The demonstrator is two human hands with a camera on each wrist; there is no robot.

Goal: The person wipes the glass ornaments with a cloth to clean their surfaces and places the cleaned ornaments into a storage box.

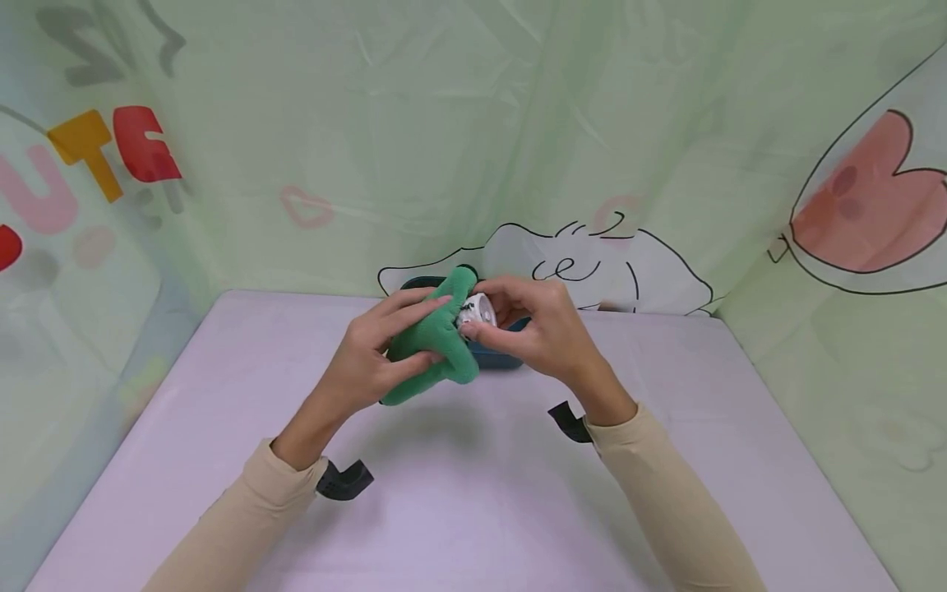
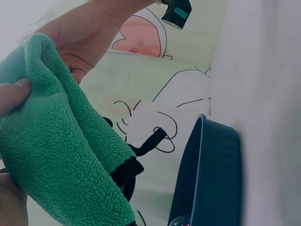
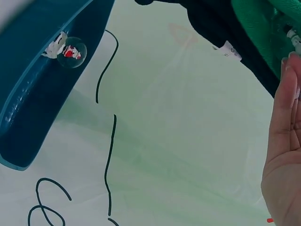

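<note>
My left hand (image 1: 370,353) holds a green fleecy pouch-like piece (image 1: 425,333) with black trim, its thumb and fingers spread over the fabric. The left wrist view shows the green cloth (image 2: 61,136) folded over, a black strap (image 2: 153,141) sticking out from its edge. With thumb and fingers my right hand (image 1: 540,329) pinches a small white ornament (image 1: 477,312) with dark markings, right at the mouth of the green piece. In the right wrist view this ornament (image 3: 294,37) shows only in part, against the green lining, above the fingertips of my right hand (image 3: 284,141).
A dark blue tray (image 1: 496,359) stands at the table's back, partly hidden behind the hands. In it lies a small clear globe (image 3: 73,52) with a red and white figure inside. A printed curtain (image 1: 459,123) rises behind the pale table (image 1: 481,510).
</note>
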